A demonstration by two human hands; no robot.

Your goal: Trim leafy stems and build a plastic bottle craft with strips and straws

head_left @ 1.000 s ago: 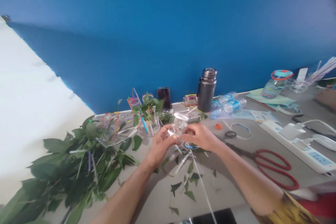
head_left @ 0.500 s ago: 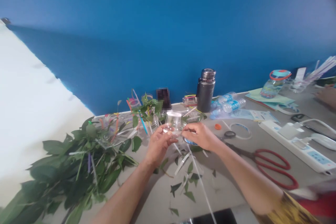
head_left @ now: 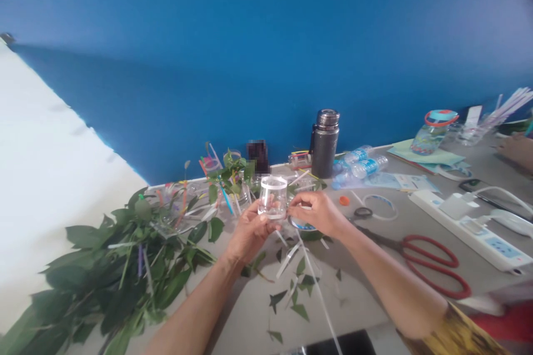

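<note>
My left hand (head_left: 249, 230) grips a small clear plastic cup (head_left: 272, 197), held upright above the grey table (head_left: 375, 266). My right hand (head_left: 313, 212) is closed in a pinch at the cup's right side, holding a thin white strip that trails down toward me. Cut leaf bits and white strips (head_left: 297, 272) lie on the table under my hands.
A heap of green leafy branches (head_left: 120, 266) fills the left. Clear cups with coloured sticks (head_left: 220, 183) stand behind. A dark flask (head_left: 325, 143), water bottles (head_left: 360, 163), red-handled scissors (head_left: 433, 269) and a white power strip (head_left: 474, 227) lie to the right. Another person's hand (head_left: 516, 147) shows far right.
The cup was tilted on its side between my hands; now it stands upright and slightly higher. Both hands stayed close around it.
</note>
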